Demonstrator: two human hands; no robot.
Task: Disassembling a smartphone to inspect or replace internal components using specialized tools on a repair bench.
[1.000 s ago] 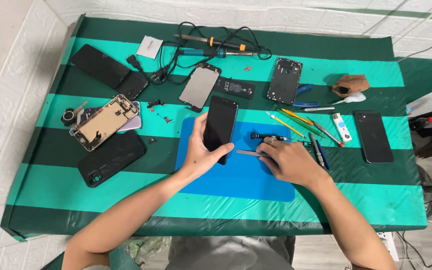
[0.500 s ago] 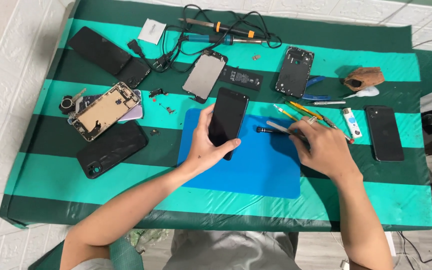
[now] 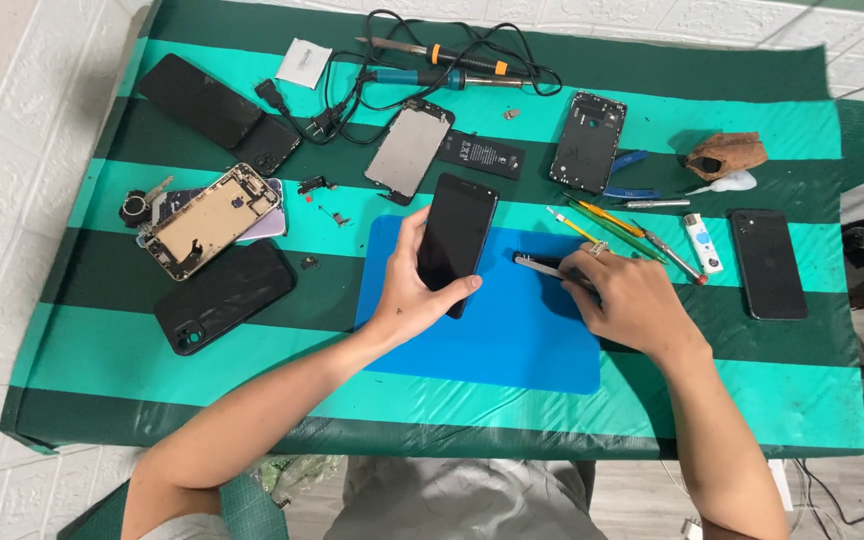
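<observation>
A surface (image 3: 102, 390) draped in a cloth of dark green and teal stripes is filling most of the view. White brick-patterned wall (image 3: 12, 150) is showing along its left and far sides. Grey wood-look floor (image 3: 832, 490) is showing at lower right, under even, soft light.

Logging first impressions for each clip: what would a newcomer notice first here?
The left hand grips a black phone over the blue mat at mid-table, while the right hand holds a slim metal tool beside it. Around them, on the green striped cloth, lie opened phones and parts, like the gutted phone frame at left.
</observation>
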